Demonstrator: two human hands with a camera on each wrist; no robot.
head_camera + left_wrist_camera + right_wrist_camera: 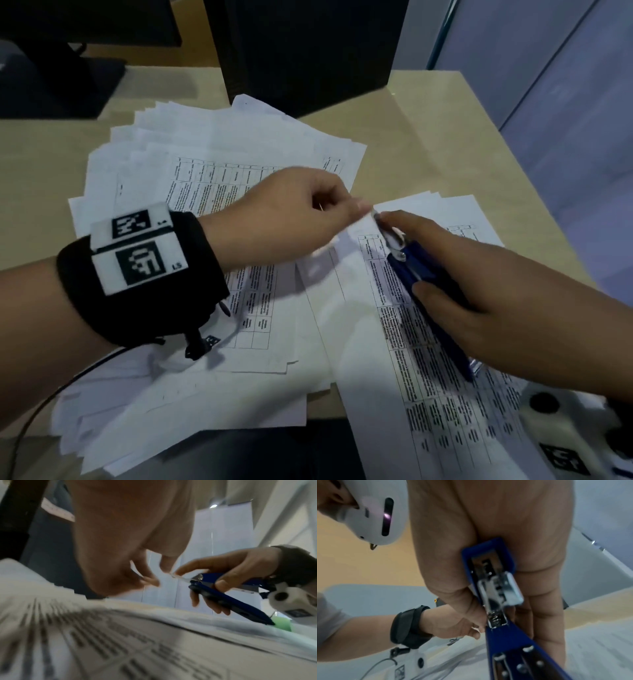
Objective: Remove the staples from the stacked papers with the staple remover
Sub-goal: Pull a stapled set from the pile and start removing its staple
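Right hand [479, 291] grips blue staple remover [421, 274], thumb along side, index finger stretched along top toward metal tip; remover angled over printed sheets on right. Left hand [291, 212] w/ fingers curled, thumb + index tips at remover's tip; whether they pinch anything, can't tell, too blurred. Stacked papers [212, 164] fanned loose across tan surface [428, 130]. Black wrist strap [137, 274] w/ marker tags on left wrist.

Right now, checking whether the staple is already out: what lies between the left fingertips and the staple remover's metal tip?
Nothing that I can make out; in the left wrist view, the left hand nearly meets the staple remover tip.
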